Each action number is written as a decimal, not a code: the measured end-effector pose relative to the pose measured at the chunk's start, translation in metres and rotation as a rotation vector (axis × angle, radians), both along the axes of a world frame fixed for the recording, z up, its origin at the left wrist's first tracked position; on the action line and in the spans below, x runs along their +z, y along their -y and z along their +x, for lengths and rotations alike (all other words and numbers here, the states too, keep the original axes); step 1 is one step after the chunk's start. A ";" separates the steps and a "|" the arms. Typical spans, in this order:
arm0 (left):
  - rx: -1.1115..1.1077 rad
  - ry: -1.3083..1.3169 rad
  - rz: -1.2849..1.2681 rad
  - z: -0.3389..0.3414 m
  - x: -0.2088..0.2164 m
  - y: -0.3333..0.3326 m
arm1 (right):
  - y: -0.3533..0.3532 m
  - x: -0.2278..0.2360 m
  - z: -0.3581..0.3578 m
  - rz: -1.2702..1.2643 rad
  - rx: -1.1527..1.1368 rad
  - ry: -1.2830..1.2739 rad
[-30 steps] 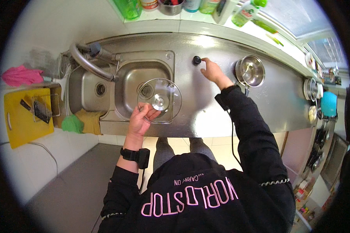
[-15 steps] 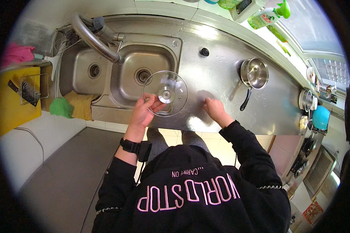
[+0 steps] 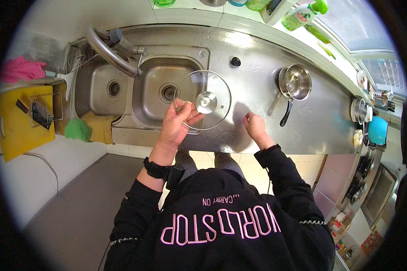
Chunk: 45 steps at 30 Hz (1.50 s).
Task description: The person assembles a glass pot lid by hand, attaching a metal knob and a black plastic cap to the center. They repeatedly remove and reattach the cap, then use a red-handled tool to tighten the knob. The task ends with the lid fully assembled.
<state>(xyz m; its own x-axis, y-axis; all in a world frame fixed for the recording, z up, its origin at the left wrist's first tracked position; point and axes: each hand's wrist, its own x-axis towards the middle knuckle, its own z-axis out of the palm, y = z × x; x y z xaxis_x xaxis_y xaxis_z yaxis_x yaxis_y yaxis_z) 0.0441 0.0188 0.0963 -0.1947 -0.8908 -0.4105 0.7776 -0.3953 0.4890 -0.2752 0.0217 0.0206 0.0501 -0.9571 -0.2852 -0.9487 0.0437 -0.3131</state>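
My left hand [image 3: 175,124] grips the rim of a round glass pot lid [image 3: 218,83], holding it above the counter beside the right sink basin. At the lid's centre sits a round metal disc [image 3: 206,102]. My right hand [image 3: 257,127] is over the counter, right of the lid, its fingers pinched together; what they hold, if anything, is too small to make out. Farther back on the counter a small black knob [image 3: 235,61] stands alone. To the right rests a small steel saucepan [image 3: 304,88] with a black handle [image 3: 286,113].
A double steel sink [image 3: 153,65] with a curved faucet [image 3: 111,52] lies left. Green and brown cloths [image 3: 99,128] hang at its front edge. A yellow cutting board [image 3: 13,131] stands far left. Along the back ledge are several bottles, including a green spray bottle [image 3: 298,19].
My left hand has carried the lid a little to the right and up in view. My right hand has shifted slightly right, still pinched. The view has moved slightly.
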 end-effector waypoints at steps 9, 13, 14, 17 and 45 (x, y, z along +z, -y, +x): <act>-0.069 0.116 -0.211 -0.049 0.081 0.002 | 0.013 0.190 0.085 -0.565 -0.016 0.532; -0.055 0.199 -0.262 -0.065 0.109 -0.004 | 0.010 0.202 0.089 -0.814 0.136 0.417; -0.037 0.163 -0.289 -0.069 0.114 -0.007 | 0.008 0.202 0.086 -0.895 0.178 0.412; -0.046 0.260 -0.325 -0.075 0.125 -0.012 | 0.001 0.202 0.077 -0.960 0.273 0.282; -0.312 -0.260 -0.274 -0.058 0.079 0.008 | 0.012 0.200 0.002 0.253 -0.251 1.605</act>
